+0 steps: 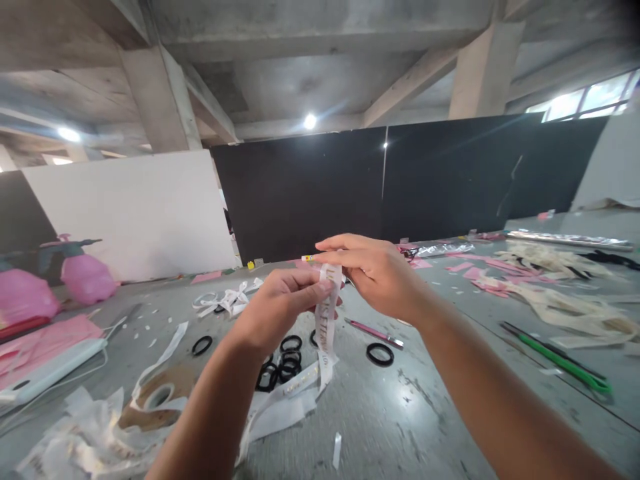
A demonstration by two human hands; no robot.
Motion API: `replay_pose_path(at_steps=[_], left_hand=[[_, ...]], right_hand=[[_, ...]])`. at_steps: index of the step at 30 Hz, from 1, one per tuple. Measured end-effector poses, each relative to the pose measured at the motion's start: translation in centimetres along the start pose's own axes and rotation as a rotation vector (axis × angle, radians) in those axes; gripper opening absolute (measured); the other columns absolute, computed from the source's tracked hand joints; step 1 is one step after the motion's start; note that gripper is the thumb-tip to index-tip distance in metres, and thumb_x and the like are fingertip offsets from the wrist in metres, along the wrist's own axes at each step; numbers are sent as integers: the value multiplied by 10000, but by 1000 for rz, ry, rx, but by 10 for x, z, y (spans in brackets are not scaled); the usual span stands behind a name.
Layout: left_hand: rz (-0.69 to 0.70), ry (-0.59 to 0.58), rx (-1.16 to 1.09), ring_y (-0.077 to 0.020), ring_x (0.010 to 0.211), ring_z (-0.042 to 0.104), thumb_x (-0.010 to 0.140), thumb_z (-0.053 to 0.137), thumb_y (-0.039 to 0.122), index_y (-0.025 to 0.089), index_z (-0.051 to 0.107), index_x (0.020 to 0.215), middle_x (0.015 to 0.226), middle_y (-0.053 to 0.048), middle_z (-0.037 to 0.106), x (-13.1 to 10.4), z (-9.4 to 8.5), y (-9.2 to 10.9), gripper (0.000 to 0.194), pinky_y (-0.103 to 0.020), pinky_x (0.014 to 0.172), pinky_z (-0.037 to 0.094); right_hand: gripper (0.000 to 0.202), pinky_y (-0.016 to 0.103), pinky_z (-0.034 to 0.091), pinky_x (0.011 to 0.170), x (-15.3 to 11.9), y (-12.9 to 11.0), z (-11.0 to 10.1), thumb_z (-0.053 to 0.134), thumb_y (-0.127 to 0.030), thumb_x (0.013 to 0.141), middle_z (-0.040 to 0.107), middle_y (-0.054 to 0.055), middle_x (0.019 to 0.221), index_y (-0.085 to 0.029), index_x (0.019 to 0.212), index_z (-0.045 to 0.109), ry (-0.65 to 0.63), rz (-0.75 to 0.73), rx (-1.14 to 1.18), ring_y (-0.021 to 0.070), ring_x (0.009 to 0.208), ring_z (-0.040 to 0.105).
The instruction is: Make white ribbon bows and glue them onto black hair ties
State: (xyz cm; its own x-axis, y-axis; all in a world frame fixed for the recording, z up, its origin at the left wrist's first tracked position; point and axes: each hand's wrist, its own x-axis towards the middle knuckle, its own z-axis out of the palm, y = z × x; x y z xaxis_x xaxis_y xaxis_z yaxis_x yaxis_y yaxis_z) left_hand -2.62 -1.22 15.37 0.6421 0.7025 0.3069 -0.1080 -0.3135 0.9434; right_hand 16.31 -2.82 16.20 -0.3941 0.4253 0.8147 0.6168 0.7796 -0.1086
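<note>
A white ribbon with printed lettering (327, 327) hangs from my left hand (290, 297), its thumb and fingers pressed on the upper end. My right hand (373, 270) is against the ribbon's top, fingers reaching over it toward the left; its fingertips are partly hidden, and I cannot make out whether they grip. The ribbon's lower part curls down to the grey surface, beside several black rings (290, 363). Single black rings lie farther left (202, 345) and to the right (380, 355). A pink pen-like tool (374, 332) rests below my right hand.
Ribbon bows (227, 300) and a ribbon roll (159, 397) are at left, with loose ribbons below. Pink spray bottles (87, 277) stand far left. On the right are a green-handled tool (565, 363) and cream strips (555, 307). A black panel (310, 200) rises behind.
</note>
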Motion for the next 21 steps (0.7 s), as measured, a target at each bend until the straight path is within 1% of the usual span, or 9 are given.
replay_pose_path(at_steps=[4, 7, 10, 13, 15, 17, 19, 21], left_hand=[[74, 69, -97, -137, 687, 533, 846, 668, 345, 155, 722, 792, 723, -29, 616, 2, 3, -2, 204, -274, 671, 420], [144, 158, -161, -114, 613, 476, 855, 654, 337, 167, 731, 818, 674, -6, 573, 5, 5, -3, 190, -270, 635, 398], [196, 261, -152, -107, 577, 449, 849, 656, 347, 176, 733, 849, 653, 0, 570, 7, 7, -5, 187, -265, 607, 386], [237, 304, -149, -126, 636, 521, 847, 654, 357, 190, 726, 934, 737, -23, 644, 9, 9, -6, 202, -268, 633, 424], [256, 317, -147, -148, 696, 574, 852, 646, 356, 191, 716, 986, 791, -39, 678, 11, 10, -8, 223, -281, 670, 458], [264, 364, -104, -163, 726, 599, 856, 640, 343, 189, 709, 1016, 812, -45, 692, 12, 10, -11, 233, -294, 695, 477], [266, 455, -6, -165, 740, 599, 855, 641, 322, 190, 710, 1022, 836, -45, 698, 13, 10, -14, 223, -297, 714, 478], [279, 540, 112, -163, 752, 587, 856, 638, 304, 198, 717, 1008, 861, -42, 692, 14, 9, -16, 201, -291, 725, 467]], right_hand=[[294, 301, 514, 750, 2, -5, 6, 532, -80, 918, 690, 51, 953, -220, 1075, 739, 61, 56, 113, 149, 862, 641], [222, 297, 492, 723, 4, -11, 8, 576, -143, 926, 700, 27, 869, -230, 1046, 742, 85, 143, 202, 146, 800, 632], [221, 307, 490, 728, 5, -14, 10, 575, -166, 928, 706, 32, 897, -236, 1066, 733, 95, 217, 274, 156, 817, 633], [250, 328, 496, 763, 5, -10, 15, 549, -150, 924, 704, 53, 974, -230, 1075, 732, 92, 271, 351, 171, 873, 636], [266, 329, 499, 735, 4, -6, 20, 540, -159, 919, 699, 58, 979, -227, 1099, 724, 81, 323, 420, 169, 836, 634], [284, 308, 487, 655, 3, -4, 27, 521, -180, 922, 686, 55, 938, -222, 1129, 711, 89, 395, 497, 150, 735, 611], [282, 281, 457, 584, 2, -4, 33, 498, -230, 939, 670, 50, 889, -210, 1130, 706, 109, 460, 560, 133, 662, 574], [280, 270, 443, 571, 2, -7, 37, 505, -318, 950, 665, 55, 872, -193, 1093, 711, 104, 483, 572, 136, 674, 568]])
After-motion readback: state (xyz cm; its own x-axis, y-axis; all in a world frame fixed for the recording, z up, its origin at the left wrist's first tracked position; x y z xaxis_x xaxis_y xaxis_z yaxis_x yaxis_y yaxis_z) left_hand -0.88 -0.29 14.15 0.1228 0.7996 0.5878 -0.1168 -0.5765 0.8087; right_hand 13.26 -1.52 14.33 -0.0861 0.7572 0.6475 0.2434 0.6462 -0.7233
